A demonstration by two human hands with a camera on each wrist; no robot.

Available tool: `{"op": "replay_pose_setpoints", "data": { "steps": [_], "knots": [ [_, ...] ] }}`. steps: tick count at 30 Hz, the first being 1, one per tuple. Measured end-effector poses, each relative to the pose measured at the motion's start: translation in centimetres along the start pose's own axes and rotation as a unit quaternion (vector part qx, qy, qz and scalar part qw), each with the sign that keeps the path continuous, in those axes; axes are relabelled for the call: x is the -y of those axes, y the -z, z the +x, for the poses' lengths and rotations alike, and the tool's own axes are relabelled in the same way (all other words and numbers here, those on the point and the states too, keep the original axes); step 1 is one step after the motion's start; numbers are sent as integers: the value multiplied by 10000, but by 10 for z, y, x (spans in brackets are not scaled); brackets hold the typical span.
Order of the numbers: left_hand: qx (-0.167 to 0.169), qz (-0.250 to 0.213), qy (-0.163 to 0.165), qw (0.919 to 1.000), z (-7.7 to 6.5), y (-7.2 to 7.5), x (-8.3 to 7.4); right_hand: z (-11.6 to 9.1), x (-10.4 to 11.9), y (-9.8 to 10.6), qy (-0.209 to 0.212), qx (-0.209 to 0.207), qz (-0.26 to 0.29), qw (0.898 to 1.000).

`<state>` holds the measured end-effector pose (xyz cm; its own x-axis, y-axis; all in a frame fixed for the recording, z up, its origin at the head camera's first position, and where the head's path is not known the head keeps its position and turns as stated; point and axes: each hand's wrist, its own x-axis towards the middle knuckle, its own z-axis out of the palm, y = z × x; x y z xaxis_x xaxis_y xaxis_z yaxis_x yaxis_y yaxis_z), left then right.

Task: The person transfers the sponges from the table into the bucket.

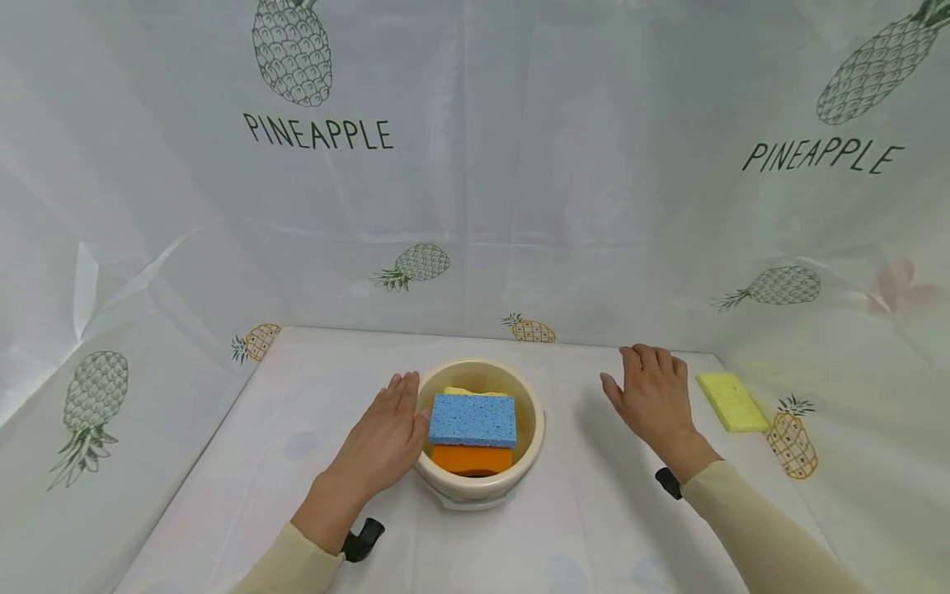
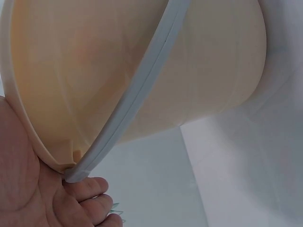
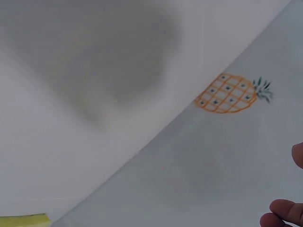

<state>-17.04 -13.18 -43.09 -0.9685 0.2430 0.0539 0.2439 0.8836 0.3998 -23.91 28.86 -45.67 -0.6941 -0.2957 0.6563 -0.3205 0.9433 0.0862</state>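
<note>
A cream bucket (image 1: pixel 463 488) stands mid-table. On top inside it lies a blue sponge (image 1: pixel 472 421), with an orange one (image 1: pixel 472 459) below and a yellow edge (image 1: pixel 475 391) behind. My left hand (image 1: pixel 382 437) rests against the bucket's left rim, fingers extended; in the left wrist view the palm touches the rim beside the end of the grey handle (image 2: pixel 137 94). To the right, my right hand (image 1: pixel 656 394) hovers above the table with its fingers loosely bent and nothing in them. Beyond it on the right lies a yellow sponge (image 1: pixel 733 402), its edge also visible in the right wrist view.
A white cloth covers the table (image 1: pixel 579 528). Pale sheeting (image 1: pixel 557 165) printed with pineapples rises behind and along both sides. A shadow (image 3: pixel 123 56) falls on the table beneath my right hand. Each wrist wears a black strap mount (image 1: pixel 364 540).
</note>
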Motion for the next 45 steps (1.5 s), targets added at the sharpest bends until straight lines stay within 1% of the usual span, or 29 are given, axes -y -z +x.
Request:
{"op": "replay_pose_setpoints", "data": {
  "steps": [3,7,10,13,16,21,25,28,30,32,35,41,45],
  "knots": [
    [-6,43,9,10000,0,0,0,-5,-10,0,-117,74,-33,9999],
    [-43,202,-39,9998,0,0,0,-12,-25,-1,-387,234,-119,9989],
    [-95,324,-97,9994,0,1,1,-18,-35,0,-613,394,-176,9972],
    [-137,379,-137,9991,0,1,1,-22,-46,1,-873,639,-229,9939],
    [-144,370,-131,9991,0,1,1,-28,-57,2,-1134,947,-328,9885],
    [-120,295,-87,9995,0,1,2,-42,-78,2,-1547,1526,-430,9751],
    [-92,222,-45,9997,0,1,1,-57,-99,-1,-1768,1818,-407,9665],
    [-72,181,-16,9998,0,1,0,-70,-115,-4,-1837,1867,-430,9641],
    [-66,146,-6,9999,0,1,0,-78,-125,-6,-1838,1804,-467,9651],
    [-71,127,3,9999,0,1,-1,-85,-133,-9,-1835,1762,-522,9657],
    [-77,117,19,9999,0,0,-1,-92,-142,-11,-1838,1805,-576,9645],
    [-96,115,46,9999,0,0,-1,-100,-151,-8,-1972,2271,-567,9520],
    [-99,73,44,9999,-1,-1,-1,-105,-154,-6,-1861,2558,-596,9468]
  ]
}}
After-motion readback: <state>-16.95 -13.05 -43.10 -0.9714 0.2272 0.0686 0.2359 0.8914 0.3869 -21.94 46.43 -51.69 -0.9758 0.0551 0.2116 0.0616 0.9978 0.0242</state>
